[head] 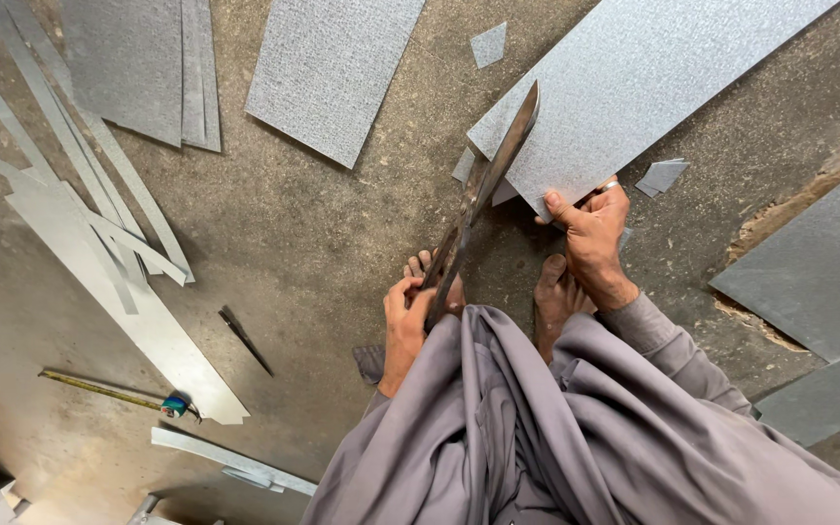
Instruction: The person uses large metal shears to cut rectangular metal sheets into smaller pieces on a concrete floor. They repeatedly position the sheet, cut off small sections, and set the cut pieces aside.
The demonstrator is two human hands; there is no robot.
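your left hand [406,321] grips the tin snips [478,199], your right hand [590,228] pinches the metal sheet [634,68]; the cut has barely entered its corner.

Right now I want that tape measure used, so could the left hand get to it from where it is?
Probably not at once. The left hand is closed on the shears, and the tape measure lies well off to its left, though only bare floor lies between.

Packages, labels, signs, screens: none in view. Nothing boxed, wrapped, tagged or displayed appears from twelve o'clock round to six o'clock on the floor.
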